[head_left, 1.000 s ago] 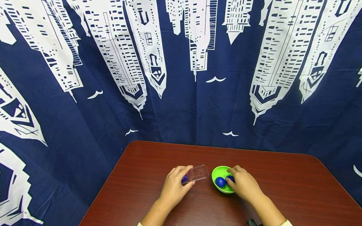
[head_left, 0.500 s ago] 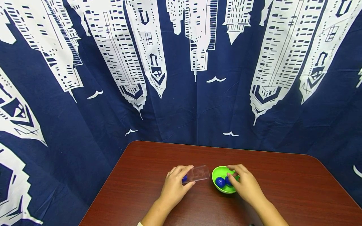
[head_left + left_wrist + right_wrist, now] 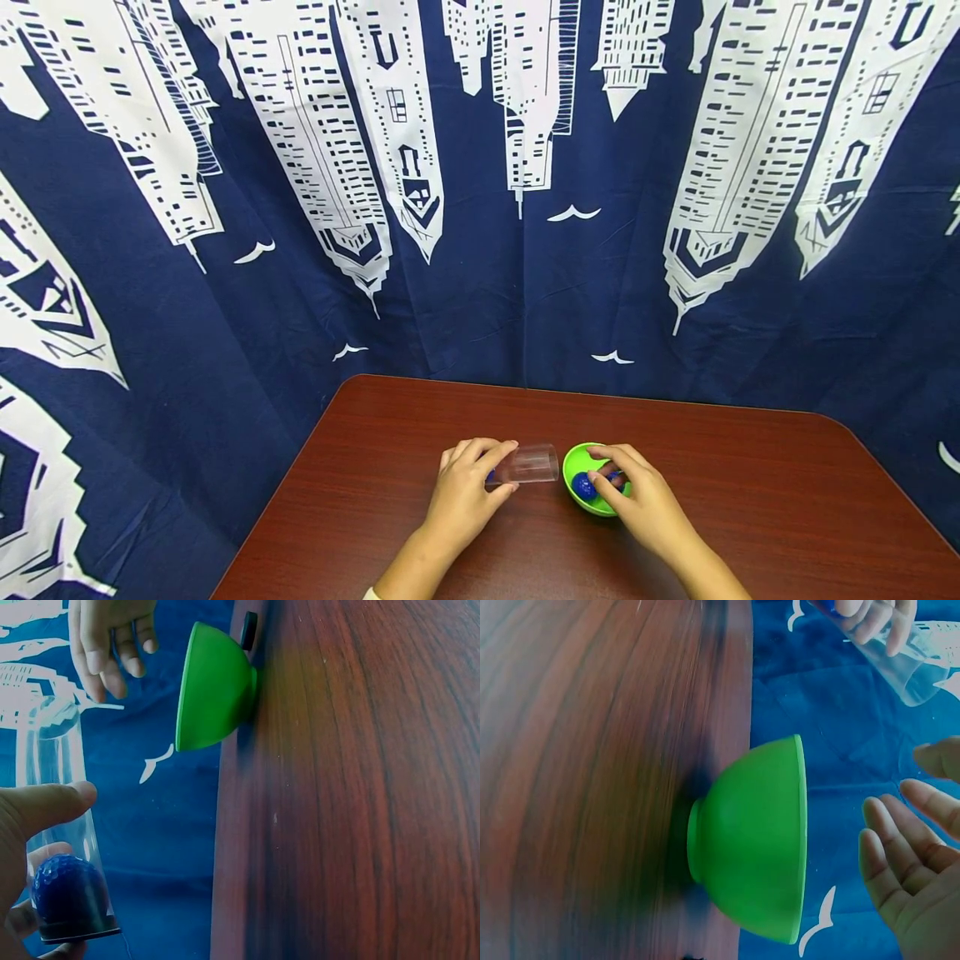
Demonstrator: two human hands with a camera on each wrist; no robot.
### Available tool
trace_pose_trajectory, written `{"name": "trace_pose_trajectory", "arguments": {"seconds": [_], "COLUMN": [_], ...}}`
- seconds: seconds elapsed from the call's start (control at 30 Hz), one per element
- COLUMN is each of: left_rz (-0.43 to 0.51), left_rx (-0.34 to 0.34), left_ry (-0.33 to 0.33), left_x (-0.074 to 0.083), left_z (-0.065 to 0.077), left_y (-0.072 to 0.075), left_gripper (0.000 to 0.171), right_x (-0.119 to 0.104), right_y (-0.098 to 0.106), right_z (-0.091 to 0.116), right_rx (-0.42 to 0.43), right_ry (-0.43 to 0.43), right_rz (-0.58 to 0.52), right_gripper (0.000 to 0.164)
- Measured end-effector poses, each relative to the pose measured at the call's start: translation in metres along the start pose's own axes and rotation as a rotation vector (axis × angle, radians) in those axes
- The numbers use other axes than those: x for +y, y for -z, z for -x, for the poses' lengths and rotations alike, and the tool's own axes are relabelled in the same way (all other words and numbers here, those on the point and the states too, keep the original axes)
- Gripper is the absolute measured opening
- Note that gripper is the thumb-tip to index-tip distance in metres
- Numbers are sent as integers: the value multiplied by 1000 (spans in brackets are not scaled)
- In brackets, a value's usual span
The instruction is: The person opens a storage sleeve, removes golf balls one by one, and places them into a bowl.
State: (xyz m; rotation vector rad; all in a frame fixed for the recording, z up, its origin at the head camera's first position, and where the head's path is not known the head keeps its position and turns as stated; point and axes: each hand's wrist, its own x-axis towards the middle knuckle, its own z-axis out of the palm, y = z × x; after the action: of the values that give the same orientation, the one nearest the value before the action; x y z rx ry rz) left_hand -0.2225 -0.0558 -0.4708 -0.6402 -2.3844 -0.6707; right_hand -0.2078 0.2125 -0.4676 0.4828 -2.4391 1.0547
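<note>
My left hand (image 3: 463, 492) grips a clear cup (image 3: 536, 463), with the thumb on one side and fingers on the other. In the left wrist view a dimpled blue ball (image 3: 69, 889) sits at the bottom of this cup. The cup's mouth points toward a bright green bowl (image 3: 576, 458) on the table. Inside the bowl lies a blue ball (image 3: 583, 487); a second one is partly hidden behind the fingers. Above the bowl hangs my right hand (image 3: 637, 496), its fingers relaxed. The right wrist view shows nothing between these fingers (image 3: 896, 855).
The reddish-brown table (image 3: 360, 500) reaches back to a dark blue curtain (image 3: 480, 308) with white building prints. A small black object (image 3: 249, 630) stands near the bowl in the left wrist view.
My right hand has lifted from the balls and shifted slightly left above the bowl. The cup in my left hand has turned a little, its mouth nearer the bowl.
</note>
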Motion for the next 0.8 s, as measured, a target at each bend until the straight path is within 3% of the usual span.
{"name": "trace_pose_trajectory", "arguments": {"seconds": [0.8], "left_rz": [-142], "left_rx": [12], "left_ry": [-125], "left_x": [5], "left_z": [-4], "left_y": [5], "left_gripper": [57], "right_x": [-18], "right_y": [-8], "right_z": [6], "right_rx": [-118], "right_ry": [13], "right_rz": [-180], "right_gripper": [43]}}
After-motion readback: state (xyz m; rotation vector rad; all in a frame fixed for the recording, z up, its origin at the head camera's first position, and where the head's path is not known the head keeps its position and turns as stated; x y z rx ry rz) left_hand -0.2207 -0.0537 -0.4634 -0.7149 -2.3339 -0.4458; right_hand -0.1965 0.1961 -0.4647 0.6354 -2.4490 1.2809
